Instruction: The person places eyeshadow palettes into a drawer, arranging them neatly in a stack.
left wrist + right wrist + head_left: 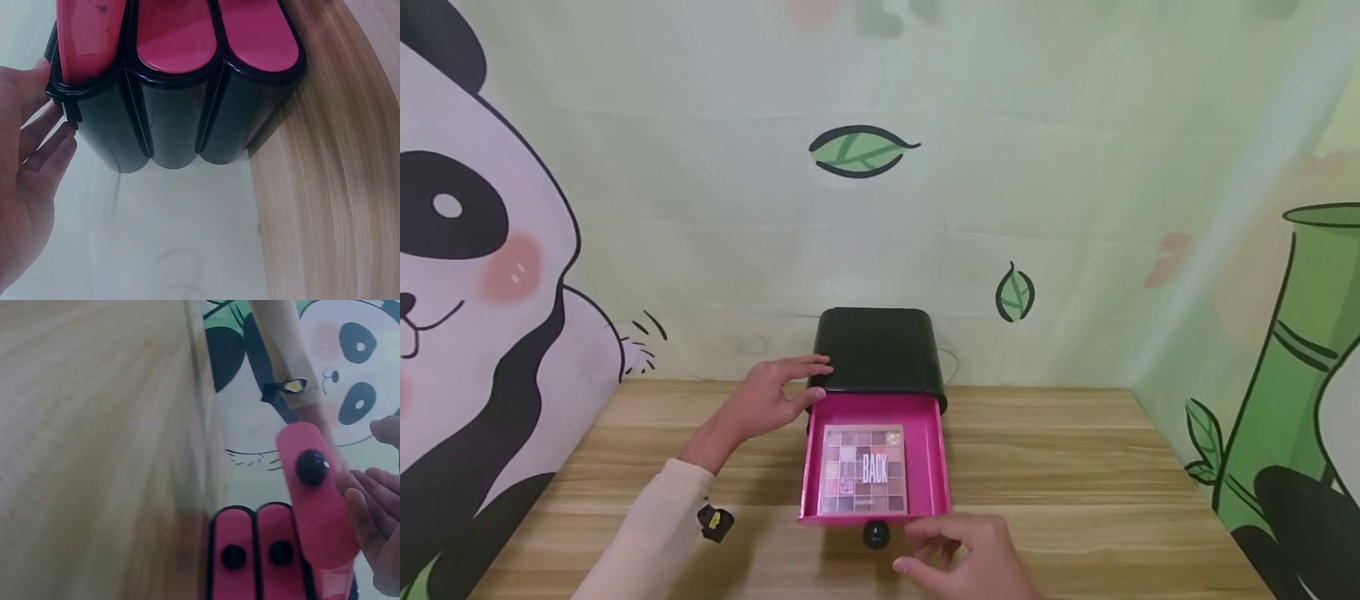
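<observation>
A black cabinet with three pink drawer fronts stands on the table. Its top drawer is pulled out. In this drawer lies an eyeshadow palette lettered "BACK", with many small colour squares. My left hand rests against the cabinet's upper left edge, its fingers extended; the left wrist view shows the thumb at the rim and the other fingers along the side. At the drawer's front right corner is my right hand, fingers loosely bent, just right of the round black knob. Nothing sits between its thumb and forefinger.
Two lower drawers with black knobs are pushed in beneath the top one. The wood-grain table extends on both sides. Behind it hangs a backdrop printed with a panda, leaves and bamboo. A small black device is at the left wrist.
</observation>
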{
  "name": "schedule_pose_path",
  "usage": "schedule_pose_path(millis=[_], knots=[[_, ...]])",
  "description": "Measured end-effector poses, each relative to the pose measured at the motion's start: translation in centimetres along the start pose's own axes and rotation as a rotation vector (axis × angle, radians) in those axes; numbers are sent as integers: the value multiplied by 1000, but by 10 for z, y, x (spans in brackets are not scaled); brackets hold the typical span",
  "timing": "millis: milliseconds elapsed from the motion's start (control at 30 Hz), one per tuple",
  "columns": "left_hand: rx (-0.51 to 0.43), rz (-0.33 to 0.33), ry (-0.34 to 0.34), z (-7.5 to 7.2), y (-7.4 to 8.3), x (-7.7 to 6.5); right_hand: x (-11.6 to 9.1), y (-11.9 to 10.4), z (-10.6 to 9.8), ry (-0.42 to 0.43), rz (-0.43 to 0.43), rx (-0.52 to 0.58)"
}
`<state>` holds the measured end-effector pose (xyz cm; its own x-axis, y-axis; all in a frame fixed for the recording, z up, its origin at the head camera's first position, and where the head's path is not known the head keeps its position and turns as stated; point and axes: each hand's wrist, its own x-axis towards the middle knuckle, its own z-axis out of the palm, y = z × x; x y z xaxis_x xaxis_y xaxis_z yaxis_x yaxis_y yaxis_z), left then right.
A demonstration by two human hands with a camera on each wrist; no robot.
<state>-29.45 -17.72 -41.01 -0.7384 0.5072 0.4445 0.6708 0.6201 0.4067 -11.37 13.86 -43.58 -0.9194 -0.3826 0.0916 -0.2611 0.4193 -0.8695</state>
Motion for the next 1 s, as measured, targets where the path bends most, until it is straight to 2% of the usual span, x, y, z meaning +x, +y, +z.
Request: schedule_pose_path(millis=[167,233,500,733,1000], knots=[[0,3,2,0,-1,0,-1,12,15,69,-86,-18],[-2,5,4,0,-1,0,1,16,20,89,-92,-20],[-4,4,5,0,-1,-1,9,29,37,90,19,-6],[-12,5,9,0,0,-1,15,31,48,161,26,26],[-7,8,7,0,0,-1,19,26,56,220,114,38]])
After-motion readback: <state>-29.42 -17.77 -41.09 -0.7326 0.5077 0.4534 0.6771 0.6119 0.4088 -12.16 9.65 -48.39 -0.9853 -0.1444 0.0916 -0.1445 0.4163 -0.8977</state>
